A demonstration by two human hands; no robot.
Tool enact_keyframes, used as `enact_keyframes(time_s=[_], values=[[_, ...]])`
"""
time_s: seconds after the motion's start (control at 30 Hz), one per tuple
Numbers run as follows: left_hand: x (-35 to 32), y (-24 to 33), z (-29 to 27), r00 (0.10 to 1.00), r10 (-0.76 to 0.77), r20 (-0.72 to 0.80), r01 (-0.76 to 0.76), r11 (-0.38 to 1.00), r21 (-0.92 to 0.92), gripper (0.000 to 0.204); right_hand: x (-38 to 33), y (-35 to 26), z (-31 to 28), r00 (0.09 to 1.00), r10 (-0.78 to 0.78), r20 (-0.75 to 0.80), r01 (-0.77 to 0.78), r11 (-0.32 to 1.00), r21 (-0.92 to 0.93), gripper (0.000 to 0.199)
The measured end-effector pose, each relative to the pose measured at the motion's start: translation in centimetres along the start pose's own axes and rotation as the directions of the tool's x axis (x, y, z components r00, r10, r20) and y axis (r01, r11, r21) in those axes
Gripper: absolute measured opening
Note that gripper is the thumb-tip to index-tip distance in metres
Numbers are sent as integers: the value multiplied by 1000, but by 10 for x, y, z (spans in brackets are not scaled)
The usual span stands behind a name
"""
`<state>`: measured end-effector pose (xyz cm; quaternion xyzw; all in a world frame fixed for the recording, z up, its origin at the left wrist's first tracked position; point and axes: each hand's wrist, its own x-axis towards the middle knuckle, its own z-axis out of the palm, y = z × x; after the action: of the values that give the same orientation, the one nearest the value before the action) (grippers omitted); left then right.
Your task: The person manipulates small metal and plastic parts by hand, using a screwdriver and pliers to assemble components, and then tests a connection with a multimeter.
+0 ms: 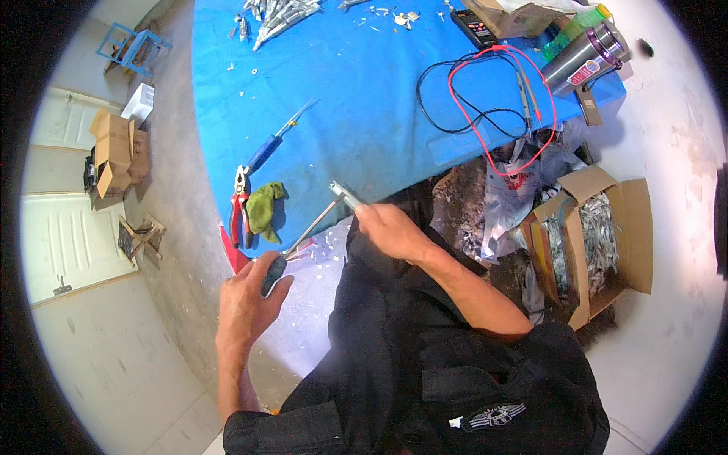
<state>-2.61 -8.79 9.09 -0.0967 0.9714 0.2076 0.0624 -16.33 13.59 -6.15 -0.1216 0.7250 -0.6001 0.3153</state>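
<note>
My left hand [247, 303] is wrapped round the dark green handle of a screwdriver [313, 225], whose long metal shaft slants up and to the right. In my right hand [393, 231] is a small, narrow silver-grey piece [346, 195], sticking out past the fingers over the table's near edge. The screwdriver's tip meets or lies very close to this piece; exact contact is too small to tell. Left of them on the blue table cover [341, 91] lie red-handled pliers [240, 203], a blue-handled screwdriver [265, 152] and a crumpled green cloth [264, 211].
A pile of silver-grey strips [284, 19] lies at the far left of the table. At the far right are a multimeter [475, 29] with red and black leads and a steel flask [582, 62]. An open cardboard box [629, 235] with silvery strips stands below, right.
</note>
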Motion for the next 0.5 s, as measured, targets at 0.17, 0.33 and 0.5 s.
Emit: enact_keyframes(time_s=[0.17,0.33,0.5], values=[[-2,-21,15,1000,4,21,-2,994,-105,33,4,8,1,1000,-10,21,10,1000,-3,59],[2,-55,21,980,-33,196,103,928,-359,45,4,4,-5,997,20,81,-13,996,-85,54],[2,-51,25,886,-182,426,418,712,-565,48,2,2,-1,999,-42,20,45,986,-158,56]])
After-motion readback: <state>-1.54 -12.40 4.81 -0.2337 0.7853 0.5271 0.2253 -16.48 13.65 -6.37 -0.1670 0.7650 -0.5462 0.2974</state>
